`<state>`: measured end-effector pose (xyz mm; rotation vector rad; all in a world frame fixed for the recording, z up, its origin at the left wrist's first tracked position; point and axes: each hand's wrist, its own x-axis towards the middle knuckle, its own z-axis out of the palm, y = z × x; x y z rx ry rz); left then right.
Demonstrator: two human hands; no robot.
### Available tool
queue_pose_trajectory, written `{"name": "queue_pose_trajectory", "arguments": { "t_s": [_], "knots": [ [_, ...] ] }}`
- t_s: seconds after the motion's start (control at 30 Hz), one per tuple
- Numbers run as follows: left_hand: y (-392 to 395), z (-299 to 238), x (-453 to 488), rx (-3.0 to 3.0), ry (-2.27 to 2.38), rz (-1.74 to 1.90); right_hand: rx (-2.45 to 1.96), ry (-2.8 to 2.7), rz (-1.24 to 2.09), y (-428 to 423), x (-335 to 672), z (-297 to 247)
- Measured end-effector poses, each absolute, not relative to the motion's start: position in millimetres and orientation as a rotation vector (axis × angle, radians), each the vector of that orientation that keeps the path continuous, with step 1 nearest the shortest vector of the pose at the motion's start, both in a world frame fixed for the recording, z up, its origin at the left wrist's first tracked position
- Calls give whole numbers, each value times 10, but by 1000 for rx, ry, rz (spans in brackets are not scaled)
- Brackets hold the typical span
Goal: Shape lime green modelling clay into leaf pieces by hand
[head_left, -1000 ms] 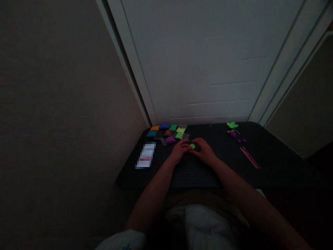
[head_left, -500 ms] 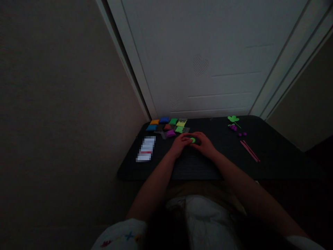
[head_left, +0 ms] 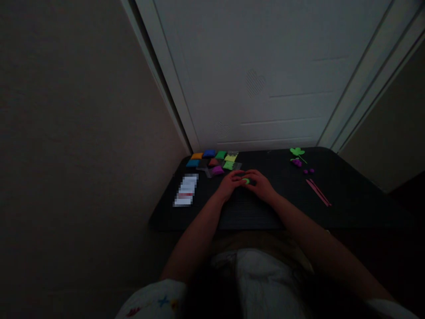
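Note:
Over the middle of the dark table, my left hand (head_left: 229, 184) and my right hand (head_left: 262, 184) meet fingertip to fingertip. Between them is a small bright green piece of modelling clay (head_left: 246, 180), curved in outline, pinched by the fingers of both hands. Part of it is hidden behind the fingers. Just beyond my left hand lie a purple clay packet (head_left: 217, 170) and a light green clay packet (head_left: 229, 165).
More coloured clay packets (head_left: 197, 156) lie at the back left, above a blurred white paper (head_left: 186, 190). On the right are a green clover-like shape (head_left: 297, 152), a purple clay cluster (head_left: 296, 163), two purple balls (head_left: 308, 171) and pink tools (head_left: 318, 192). A white door (head_left: 265, 115) stands behind the table (head_left: 358, 199).
The green clay between my fingers has shifted slightly and shows a thinner, more curved outline. Both hands stay nearly in place.

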<state>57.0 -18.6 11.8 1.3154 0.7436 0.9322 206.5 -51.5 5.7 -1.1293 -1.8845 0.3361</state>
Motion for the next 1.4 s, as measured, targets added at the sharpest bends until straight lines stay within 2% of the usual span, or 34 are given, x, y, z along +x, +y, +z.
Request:
{"name": "queue_pose_trajectory", "arguments": {
  "t_s": [0.33,0.8,1.4],
  "knots": [
    [-157,111,567,1183,667,934,-1126,-1832,291,-496,2072,59],
    [-155,72,532,1456,858,850,-1107,-1832,265,-507,2077,63],
    [-167,66,539,1421,778,844,-1082,-1879,238,-523,2073,76]
  ]
}}
